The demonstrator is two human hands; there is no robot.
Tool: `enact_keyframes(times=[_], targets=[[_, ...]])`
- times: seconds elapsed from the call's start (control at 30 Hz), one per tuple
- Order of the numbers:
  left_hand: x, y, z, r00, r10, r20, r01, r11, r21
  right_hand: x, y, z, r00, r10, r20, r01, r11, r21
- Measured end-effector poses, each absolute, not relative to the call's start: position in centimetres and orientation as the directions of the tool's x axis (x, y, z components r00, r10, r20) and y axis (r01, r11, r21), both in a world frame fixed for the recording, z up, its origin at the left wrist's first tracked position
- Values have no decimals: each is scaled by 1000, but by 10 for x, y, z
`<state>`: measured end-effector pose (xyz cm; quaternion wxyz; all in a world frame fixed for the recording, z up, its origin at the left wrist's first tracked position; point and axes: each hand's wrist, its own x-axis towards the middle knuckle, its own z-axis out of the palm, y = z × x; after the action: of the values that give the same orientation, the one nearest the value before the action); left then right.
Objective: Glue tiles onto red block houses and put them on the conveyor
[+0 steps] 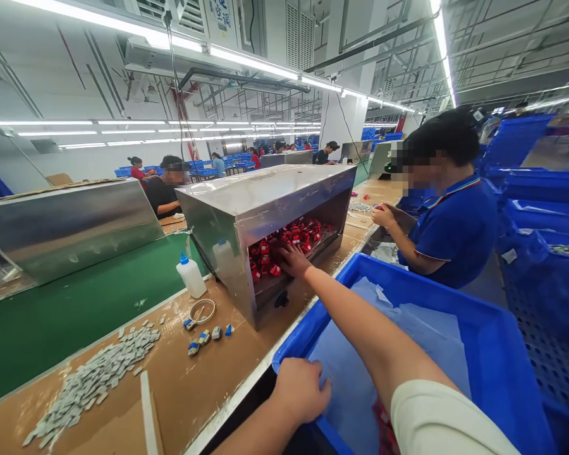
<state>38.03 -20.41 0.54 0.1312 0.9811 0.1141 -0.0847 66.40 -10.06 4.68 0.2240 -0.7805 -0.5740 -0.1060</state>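
Observation:
My right hand (293, 259) reaches through the front opening of a sheet-metal box (270, 189). Its fingers are stretched out and apart at a heap of small red pieces (308, 234), whose kind I cannot make out. Whether the fingertips touch the heap is unclear. Lower down, my left hand (298, 388) curls around the near rim of a large blue plastic bin (502, 335). Pale sheets (427, 335) lie in that bin, with some red pieces (383, 426) partly hidden under my right arm.
On the cardboard-covered bench (194, 385) lie a pile of small grey tiles (99, 366), a tape ring (202, 311), several small blocks (203, 338) and a white bottle (191, 276). A green belt (90, 306) runs behind. A co-worker in blue (455, 221) sits at the right.

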Motion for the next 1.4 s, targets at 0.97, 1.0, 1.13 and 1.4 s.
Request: enact_keyframes(times=[0.97,1.0,1.13,1.4], targets=[[380,-203,6,974,133,-183,174,-958,227,519,-470,-50,786,506,-356,516,-853,-73],[380,-204,7,974,133,-183,173,-960,221,509,-467,-57,793,498,-350,508,-859,-71],[379,-205,11,971,148,-188,188,-958,216,493,-433,-63,756,562,-336,557,-822,-122],[377,-204,7,970,176,-168,214,-945,246,490,-418,-68,707,642,-296,629,-762,-152]])
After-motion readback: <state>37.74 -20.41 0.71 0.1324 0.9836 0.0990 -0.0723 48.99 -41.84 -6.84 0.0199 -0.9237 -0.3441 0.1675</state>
